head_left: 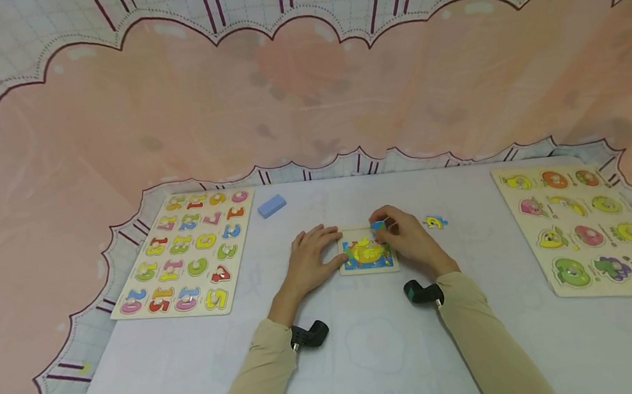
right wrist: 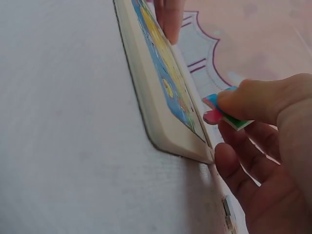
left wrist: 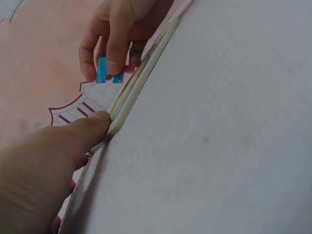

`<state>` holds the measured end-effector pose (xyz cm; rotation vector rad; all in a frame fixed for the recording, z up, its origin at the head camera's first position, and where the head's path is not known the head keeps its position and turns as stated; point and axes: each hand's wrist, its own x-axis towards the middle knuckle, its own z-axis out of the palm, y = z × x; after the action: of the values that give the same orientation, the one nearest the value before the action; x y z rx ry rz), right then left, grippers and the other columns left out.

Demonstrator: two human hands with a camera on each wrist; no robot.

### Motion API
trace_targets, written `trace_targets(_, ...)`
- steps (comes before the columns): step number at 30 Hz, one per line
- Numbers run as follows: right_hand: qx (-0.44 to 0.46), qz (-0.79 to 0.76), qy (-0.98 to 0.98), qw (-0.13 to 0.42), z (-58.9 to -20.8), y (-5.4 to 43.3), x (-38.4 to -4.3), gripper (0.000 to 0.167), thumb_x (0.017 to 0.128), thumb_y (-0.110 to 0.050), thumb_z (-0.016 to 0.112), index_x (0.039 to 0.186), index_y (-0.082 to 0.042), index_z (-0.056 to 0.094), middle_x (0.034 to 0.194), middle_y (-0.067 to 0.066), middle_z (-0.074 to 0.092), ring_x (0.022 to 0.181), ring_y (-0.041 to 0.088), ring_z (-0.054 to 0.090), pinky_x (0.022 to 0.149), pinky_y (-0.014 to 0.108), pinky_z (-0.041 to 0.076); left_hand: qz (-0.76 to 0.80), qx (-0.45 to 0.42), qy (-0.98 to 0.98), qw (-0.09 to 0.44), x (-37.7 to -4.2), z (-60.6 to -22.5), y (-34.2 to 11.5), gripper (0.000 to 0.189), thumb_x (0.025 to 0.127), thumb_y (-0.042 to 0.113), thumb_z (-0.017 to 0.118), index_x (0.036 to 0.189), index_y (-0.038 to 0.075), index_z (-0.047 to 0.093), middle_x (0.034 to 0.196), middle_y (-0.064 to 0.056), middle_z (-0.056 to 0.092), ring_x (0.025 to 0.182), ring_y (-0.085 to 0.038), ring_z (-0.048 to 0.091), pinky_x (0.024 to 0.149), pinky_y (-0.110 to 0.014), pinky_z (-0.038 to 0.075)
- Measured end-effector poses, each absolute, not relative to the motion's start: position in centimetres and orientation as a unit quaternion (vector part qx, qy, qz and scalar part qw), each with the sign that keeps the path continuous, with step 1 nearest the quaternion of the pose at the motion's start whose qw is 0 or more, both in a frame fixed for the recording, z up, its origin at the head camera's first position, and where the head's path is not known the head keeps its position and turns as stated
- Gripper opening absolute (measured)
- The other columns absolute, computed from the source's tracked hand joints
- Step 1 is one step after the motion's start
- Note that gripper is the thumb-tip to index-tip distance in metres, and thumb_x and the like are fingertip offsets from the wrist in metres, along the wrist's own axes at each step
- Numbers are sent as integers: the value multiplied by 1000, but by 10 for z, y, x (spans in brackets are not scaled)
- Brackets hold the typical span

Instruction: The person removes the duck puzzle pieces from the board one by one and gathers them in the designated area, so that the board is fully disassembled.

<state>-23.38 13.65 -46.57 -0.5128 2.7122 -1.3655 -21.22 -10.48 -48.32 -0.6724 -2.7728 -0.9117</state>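
A small wooden jigsaw board (head_left: pixel 367 266) with a yellow duck picture lies in the middle of the white table. My left hand (head_left: pixel 312 259) lies flat at its left edge, and the thumb (left wrist: pixel 85 131) presses against the board's side (left wrist: pixel 127 100). My right hand (head_left: pixel 408 236) pinches a blue puzzle piece (head_left: pixel 378 224) over the board's far right corner. In the right wrist view the piece (right wrist: pixel 220 108) sits between thumb and fingers just above the board (right wrist: pixel 151 105). The left wrist view shows the same piece (left wrist: pixel 103 71) held in the right hand's fingertips.
A loose yellow and blue piece (head_left: pixel 435 222) lies right of the board. A blue block (head_left: pixel 271 206) sits at the back left. A number peg board (head_left: pixel 185 252) lies far left, a fruit peg board (head_left: pixel 591 226) far right. A pink cloth (head_left: pixel 305 95) hangs behind.
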Motion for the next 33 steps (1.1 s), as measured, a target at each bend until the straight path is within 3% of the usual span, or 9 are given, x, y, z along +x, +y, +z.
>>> trace_targets(14, -99, -451, 887, 5, -467, 152, -237, 20, 94, -21, 57, 114, -21, 58, 112, 0, 62, 99, 22, 55, 90, 38, 45, -301, -226, -923, 81, -213, -483, -104, 47, 84, 38, 69, 125, 15, 61, 135, 0, 56, 136, -26, 40, 114, -54, 20)
trace_targets(23, -80, -452, 888, -21, -467, 165, -241, 20, 92, -15, 59, 112, -16, 59, 117, 7, 61, 103, 25, 56, 95, 42, 45, -301, -226, -923, 77, -212, -483, -105, 47, 85, 38, 69, 125, 15, 61, 135, -1, 56, 136, -26, 39, 114, -54, 19)
trace_targets(33, -67, -459, 885, -35, -467, 182, -244, 19, 94, -15, 57, 112, -12, 59, 115, 11, 61, 98, 26, 60, 91, 41, 47, -303, -227, -922, 82, -212, -483, -104, 48, 84, 38, 69, 125, 14, 61, 135, -1, 56, 136, -27, 40, 113, -55, 20)
